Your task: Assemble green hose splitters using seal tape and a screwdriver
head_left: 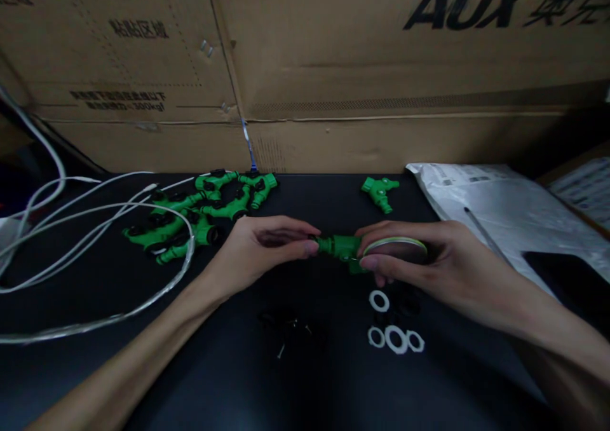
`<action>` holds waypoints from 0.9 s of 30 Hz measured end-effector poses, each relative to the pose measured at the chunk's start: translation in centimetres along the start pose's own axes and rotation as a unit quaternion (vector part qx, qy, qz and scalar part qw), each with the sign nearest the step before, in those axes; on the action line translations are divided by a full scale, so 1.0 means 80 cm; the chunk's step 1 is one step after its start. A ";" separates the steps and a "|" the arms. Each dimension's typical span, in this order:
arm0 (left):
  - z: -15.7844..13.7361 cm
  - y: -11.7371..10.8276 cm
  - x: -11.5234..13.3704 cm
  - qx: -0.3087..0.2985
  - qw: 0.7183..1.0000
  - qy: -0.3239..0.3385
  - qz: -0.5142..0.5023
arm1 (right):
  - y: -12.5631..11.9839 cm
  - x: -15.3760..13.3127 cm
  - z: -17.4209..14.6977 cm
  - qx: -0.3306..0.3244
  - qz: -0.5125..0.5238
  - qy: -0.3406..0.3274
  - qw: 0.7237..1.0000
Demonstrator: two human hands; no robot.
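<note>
In the head view a green plastic Y-shaped hose connector [344, 246] is held level between my two hands. My left hand [264, 246] pinches its narrow end, where a small dark part shows at the fingertips. The fingers of my right hand [419, 253] are closed round the other end. That same hand also grips a round flat disc [396, 249] with a pale green rim, its kind unclear. Below my right hand lie several white ring washers [396, 340], with dark rings hard to see among them. Small screws [281, 351] and black bits lie below my left hand.
Several green connectors with black parts [190, 215] are heaped at the left, beside looping white cables [119, 320]. One more green connector [380, 193] lies at the back. A white plastic mailer [469, 192], pen [483, 227] and dark phone-like slab [562, 278] are right. Cardboard boxes [333, 56] stand behind.
</note>
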State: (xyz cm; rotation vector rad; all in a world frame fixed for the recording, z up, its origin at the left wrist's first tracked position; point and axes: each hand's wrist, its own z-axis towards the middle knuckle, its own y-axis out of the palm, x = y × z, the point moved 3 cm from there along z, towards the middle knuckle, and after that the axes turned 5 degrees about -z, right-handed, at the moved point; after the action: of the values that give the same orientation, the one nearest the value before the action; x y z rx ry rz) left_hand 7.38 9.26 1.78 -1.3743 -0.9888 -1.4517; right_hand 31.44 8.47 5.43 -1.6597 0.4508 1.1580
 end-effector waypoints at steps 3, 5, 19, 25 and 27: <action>0.006 -0.001 -0.013 0.028 0.991 -0.057 -0.115 | -0.003 -0.003 -0.001 -0.002 -0.002 -0.019 1.000; 0.010 -0.004 -0.019 0.057 0.984 -0.069 -0.156 | -0.006 -0.006 -0.001 0.000 0.002 -0.019 1.000; -0.006 0.073 0.003 -0.184 0.964 -0.039 0.189 | -0.047 -0.002 0.000 0.136 0.222 -0.078 0.962; -0.011 0.109 0.003 -0.240 0.951 -0.008 0.196 | -0.043 0.003 0.003 0.128 0.244 -0.076 0.958; -0.010 0.107 0.005 -0.218 0.956 0.004 0.197 | -0.041 0.003 0.005 0.124 0.256 -0.075 0.956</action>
State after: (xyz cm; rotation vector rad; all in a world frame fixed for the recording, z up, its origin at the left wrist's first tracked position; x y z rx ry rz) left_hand 15.33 5.90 1.98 -1.7588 -0.3566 -1.4089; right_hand 33.82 10.20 6.91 -1.2573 0.9252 1.5207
